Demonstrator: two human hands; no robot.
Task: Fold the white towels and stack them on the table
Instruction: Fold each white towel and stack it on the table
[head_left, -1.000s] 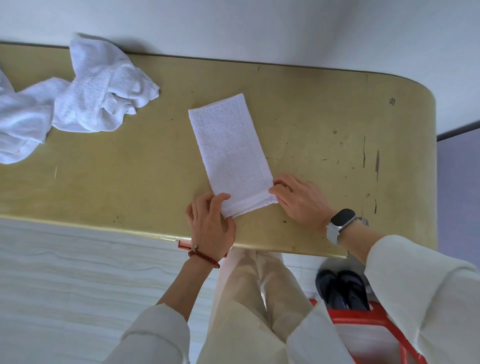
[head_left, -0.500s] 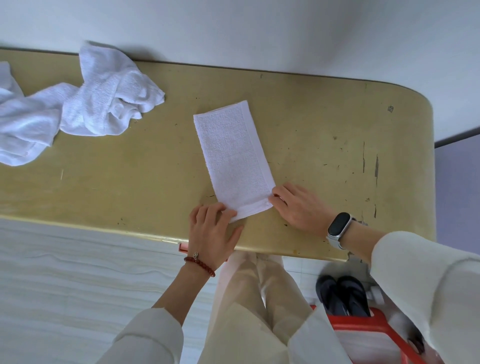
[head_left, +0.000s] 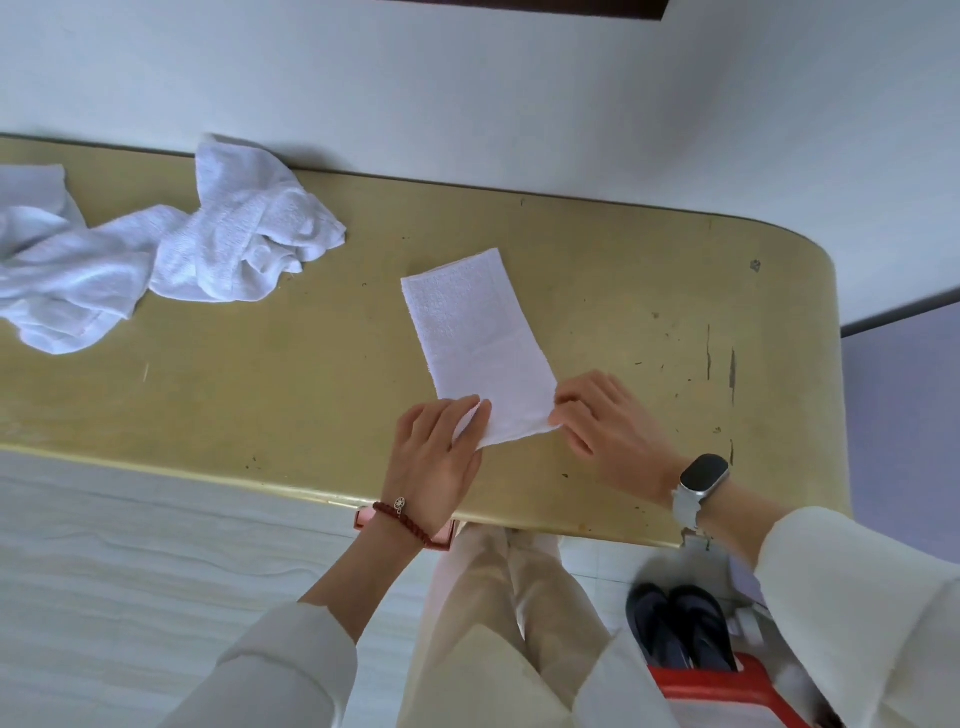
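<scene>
Head view: hands (head_left: 519, 436) pinch folded towel's (head_left: 478, 343) near corners.

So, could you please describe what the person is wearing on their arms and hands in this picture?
Both arms wear loose cream-white long sleeves, pushed back from the wrists. The left hand has a dark red beaded bracelet with a small round silver charm at the wrist. The right hand has a smartwatch with a black rounded screen on a pale grey strap.

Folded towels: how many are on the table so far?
1: the folded towel lies mid-table, both hands at its near end. The crumpled pile at the left is unfolded; its count is unclear.
</scene>
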